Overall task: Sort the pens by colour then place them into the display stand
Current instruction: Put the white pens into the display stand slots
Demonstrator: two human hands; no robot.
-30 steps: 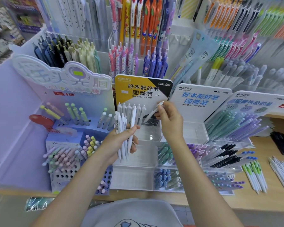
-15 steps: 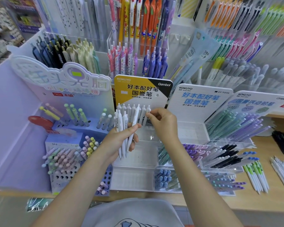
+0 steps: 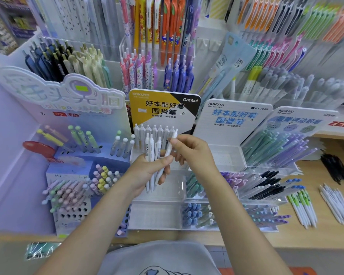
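White pens [image 3: 151, 155] stand bunched in the left hand [image 3: 147, 171], gripped upright before the display stand [image 3: 163, 112]. The right hand [image 3: 195, 153] pinches one pen [image 3: 170, 146] from the bunch.

A wooden counter [image 3: 326, 233] fronts a white wall of stocked shelving [image 3: 211, 26].

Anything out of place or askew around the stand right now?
Mostly tidy. Oddities: loose white pens, green-and-white pens and black pens lie on the wooden counter right of the display stand, not in any compartment.
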